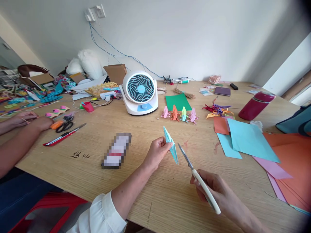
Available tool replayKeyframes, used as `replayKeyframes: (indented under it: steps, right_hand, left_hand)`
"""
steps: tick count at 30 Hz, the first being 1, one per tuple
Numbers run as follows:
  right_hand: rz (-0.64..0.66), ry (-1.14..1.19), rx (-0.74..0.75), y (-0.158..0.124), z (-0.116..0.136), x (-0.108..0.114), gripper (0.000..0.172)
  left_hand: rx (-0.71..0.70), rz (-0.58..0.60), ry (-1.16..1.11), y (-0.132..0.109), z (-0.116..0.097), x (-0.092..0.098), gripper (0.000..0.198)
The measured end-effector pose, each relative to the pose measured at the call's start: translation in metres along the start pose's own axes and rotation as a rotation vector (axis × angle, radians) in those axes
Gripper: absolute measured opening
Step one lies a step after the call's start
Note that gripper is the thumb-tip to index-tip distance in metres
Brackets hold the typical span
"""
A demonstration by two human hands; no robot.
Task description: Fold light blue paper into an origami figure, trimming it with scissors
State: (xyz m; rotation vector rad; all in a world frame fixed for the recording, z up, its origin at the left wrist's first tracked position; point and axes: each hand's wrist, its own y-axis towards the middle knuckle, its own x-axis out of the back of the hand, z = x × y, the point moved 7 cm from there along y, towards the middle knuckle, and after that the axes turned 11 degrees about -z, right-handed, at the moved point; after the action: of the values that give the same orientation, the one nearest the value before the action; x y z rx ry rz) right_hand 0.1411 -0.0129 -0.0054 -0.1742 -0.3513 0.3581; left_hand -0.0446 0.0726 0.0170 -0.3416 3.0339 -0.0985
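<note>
Pinched in my left hand (159, 150) is a folded light-blue paper piece (173, 150), long and pointed at both ends. My right hand (213, 187) grips a pair of scissors (205, 189) with white handles. Their blades look closed and point up and left, just right of the folded paper and apart from it. Beyond my hands stands a row of several small folded paper figures (174, 113) in pink, orange, green-blue and mauve. Right of the scissors lie light-blue paper sheets (252, 137).
A white fan (141, 92) stands behind a phone (117, 150). Green paper (178, 102), a red bottle (256, 105) and orange sheets (289, 168) lie to the right. At the left are a co-worker's arms (26, 142), a utility knife (64, 135) and black-handled scissors (64, 126).
</note>
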Motion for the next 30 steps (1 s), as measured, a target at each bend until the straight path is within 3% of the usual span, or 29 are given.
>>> replayKeyframes:
  steps: [8, 13, 22, 30]
  right_hand:
    - [-0.498, -0.724, 0.236, 0.011, 0.003, 0.064, 0.028]
    - [-0.539, -0.934, 0.284, 0.020, -0.005, 0.075, 0.024]
    - [-0.664, -1.139, 0.235, 0.026, -0.016, 0.107, 0.033]
    - [-0.735, -1.200, 0.253, 0.025, -0.015, 0.120, 0.034]
  left_hand:
    - [0.084, 0.152, -0.003, -0.008, 0.006, -0.012, 0.021]
    - [0.071, 0.197, -0.011, -0.012, 0.005, -0.016, 0.025]
    - [0.143, 0.269, 0.003, -0.013, 0.021, -0.022, 0.037]
    - [0.188, 0.279, 0.011, -0.016, 0.026, -0.024, 0.039]
